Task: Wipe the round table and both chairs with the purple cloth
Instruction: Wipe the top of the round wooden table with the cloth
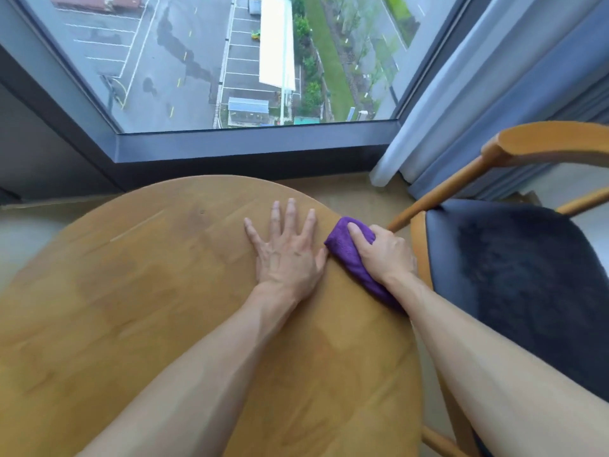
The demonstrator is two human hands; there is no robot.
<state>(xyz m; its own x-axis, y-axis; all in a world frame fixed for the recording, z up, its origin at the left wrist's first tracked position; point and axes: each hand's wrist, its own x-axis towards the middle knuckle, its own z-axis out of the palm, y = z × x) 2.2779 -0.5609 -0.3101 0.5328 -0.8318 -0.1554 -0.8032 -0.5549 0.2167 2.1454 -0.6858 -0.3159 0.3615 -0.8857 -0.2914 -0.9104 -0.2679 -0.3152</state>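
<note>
Round table [138, 291], wood, warm honey tone w/ visible plank seams and a smooth, slightly glossy top; fills the lower left and centre. Left hand [286, 255] lies flat on it, palm down, fingers spread wide, holding nothing, near the table's right edge. Thumb tip just beside, maybe touching, the cloth [351, 258]: purple, soft microfibre-looking nap, bunched into a thick fold. Cloth sits on the table's right rim, pressed under the right hand [384, 255], which is curled over it, thumb on top, fingers wrapped round the far side; fingertips hidden, so grip depth can't be told. Just right of the table, a chair [527, 278]: curved wooden arm/back rail in the same honey wood, round spindle legs, dark blue-grey padded seat w/ a matte leathery surface and a darker fuzzy-looking patch across the middle. Right forearm crosses the seat's near corner. Behind, dark metal window frame [250, 146], pale curtain [438, 94] at right.
</note>
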